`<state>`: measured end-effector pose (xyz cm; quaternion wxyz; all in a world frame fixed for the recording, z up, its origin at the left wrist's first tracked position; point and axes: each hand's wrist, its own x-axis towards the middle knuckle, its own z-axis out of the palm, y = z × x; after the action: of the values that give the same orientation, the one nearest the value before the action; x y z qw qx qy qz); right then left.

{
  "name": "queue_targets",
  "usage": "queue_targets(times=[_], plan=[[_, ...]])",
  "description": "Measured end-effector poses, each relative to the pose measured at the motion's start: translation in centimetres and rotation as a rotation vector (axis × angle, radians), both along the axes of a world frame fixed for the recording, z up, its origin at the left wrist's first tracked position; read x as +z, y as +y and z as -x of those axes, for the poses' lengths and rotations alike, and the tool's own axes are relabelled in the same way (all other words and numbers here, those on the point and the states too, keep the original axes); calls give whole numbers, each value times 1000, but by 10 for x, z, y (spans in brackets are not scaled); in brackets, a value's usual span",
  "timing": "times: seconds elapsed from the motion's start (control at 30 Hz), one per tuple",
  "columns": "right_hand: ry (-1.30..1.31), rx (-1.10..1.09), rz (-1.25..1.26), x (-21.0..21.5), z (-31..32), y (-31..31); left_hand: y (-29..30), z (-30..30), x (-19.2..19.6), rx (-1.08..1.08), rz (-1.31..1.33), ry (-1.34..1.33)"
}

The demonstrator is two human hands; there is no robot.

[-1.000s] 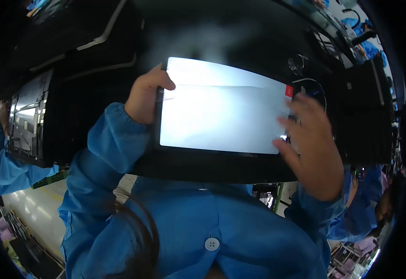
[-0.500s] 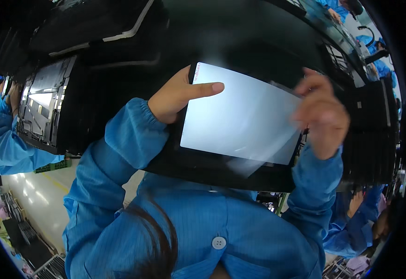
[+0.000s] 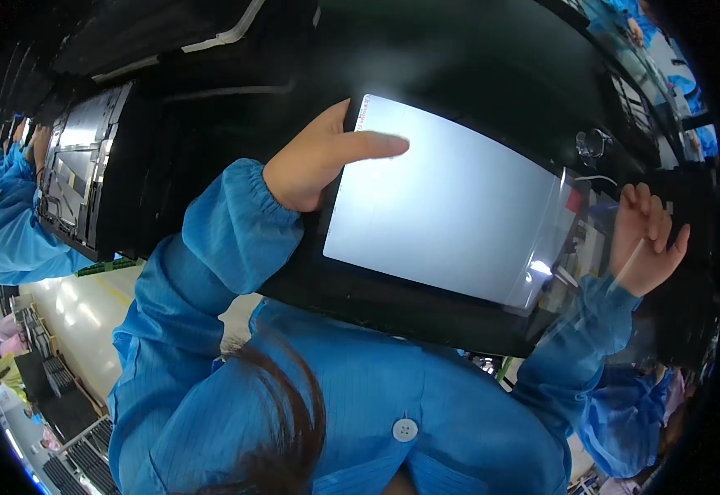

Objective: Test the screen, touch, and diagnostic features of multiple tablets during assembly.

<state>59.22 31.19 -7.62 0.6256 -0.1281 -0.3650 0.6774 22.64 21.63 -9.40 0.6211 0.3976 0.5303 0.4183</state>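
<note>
A flat rectangular panel with a bright white face point(image 3: 442, 206) lies tilted over the dark work surface in front of me. My left hand point(image 3: 319, 161) grips its left edge, thumb stretched over the face and fingers hidden underneath. Along the panel's right edge hangs a sheet of clear film point(image 3: 548, 268), with glare on it and a small red tab point(image 3: 574, 200) near its top. Off to the right of the film, my right hand point(image 3: 647, 243) is palm up, its fingers loosely bent and its thumb apart. A thin clear edge passes across that wrist.
Left of me stands a black stack point(image 3: 88, 173) with metal-framed parts on top. A co-worker's blue sleeve point(image 3: 14, 227) is beside it. Another blue sleeve point(image 3: 624, 412) shows at lower right. A small clear round object point(image 3: 591, 144) lies beyond the panel's far right corner.
My right hand has moved right and away from the panel. The clear film has shifted from across the panel's face to its right edge. My left hand keeps its hold.
</note>
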Motion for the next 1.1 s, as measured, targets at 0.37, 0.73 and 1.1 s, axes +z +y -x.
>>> queue_targets(times=[0.37, 0.73, 1.1], plan=[[-439, 185, -540, -2, 35, -30, 10, -2, -16, 294, 92, -324], [-1334, 60, -1144, 35, 108, -108, 12, 3, -24, 221, 150, -363], [-1719, -135, -1034, 8, 127, -101, 10, -8, -8, 194, 104, -449]])
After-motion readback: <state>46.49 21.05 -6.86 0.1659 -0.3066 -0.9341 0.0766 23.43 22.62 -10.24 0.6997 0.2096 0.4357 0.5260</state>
